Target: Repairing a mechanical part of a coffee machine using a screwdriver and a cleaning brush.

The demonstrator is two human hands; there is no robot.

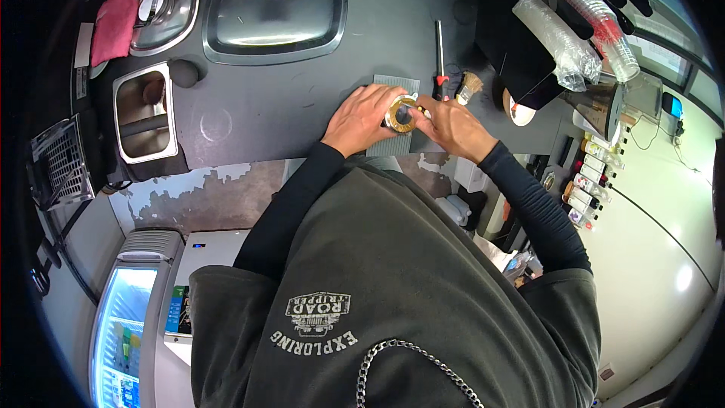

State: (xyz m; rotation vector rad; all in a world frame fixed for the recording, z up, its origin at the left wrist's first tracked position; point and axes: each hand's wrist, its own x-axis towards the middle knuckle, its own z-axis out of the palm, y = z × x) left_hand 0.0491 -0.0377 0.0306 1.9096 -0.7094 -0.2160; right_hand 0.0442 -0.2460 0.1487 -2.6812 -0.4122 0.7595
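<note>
Gripping a round brass-rimmed metal basket (401, 114) with left hand (364, 119) and right hand (455, 127) closed around it, over a grey ribbed mat (396, 85) on the dark counter (257, 106), near clear-bagged cup stacks (563, 36).

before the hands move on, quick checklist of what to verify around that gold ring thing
1. Left hand grips the round gold-rimmed part: ok.
2. Right hand on the part too: ok.
3. Part sits over the ribbed grey mat: ok.
4. Small brush and red-handled tool lie apart from the hands: ok.
5. What sits inside the part: cannot tell, the fingers hide it.
6. Counter near the mat free of spills: cannot tell.
</note>
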